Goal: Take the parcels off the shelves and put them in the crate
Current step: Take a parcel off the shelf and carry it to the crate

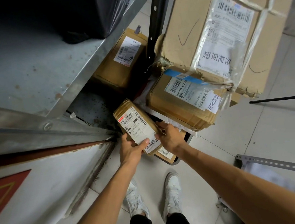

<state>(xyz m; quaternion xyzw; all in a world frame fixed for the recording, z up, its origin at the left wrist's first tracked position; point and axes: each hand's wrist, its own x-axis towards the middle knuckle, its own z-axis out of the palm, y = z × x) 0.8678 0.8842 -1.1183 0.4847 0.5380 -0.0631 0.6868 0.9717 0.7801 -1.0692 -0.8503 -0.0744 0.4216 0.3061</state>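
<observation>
While fingers (160,124) of both hands clasp it, the small parcel (135,122) hangs over the crate (177,161).
Left hand (131,150) grips its near end, right hand (170,136) its side; bigger boxes (183,101) lie piled on the crate, the shelf (49,58) left of it.

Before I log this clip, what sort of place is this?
Probably a parcel storeroom or courier pickup point. Grey metal shelving holds a labelled cardboard box, more taped boxes with barcode shipping labels are stacked beside it, and the left hand and right hand hold a small labelled parcel.
</observation>
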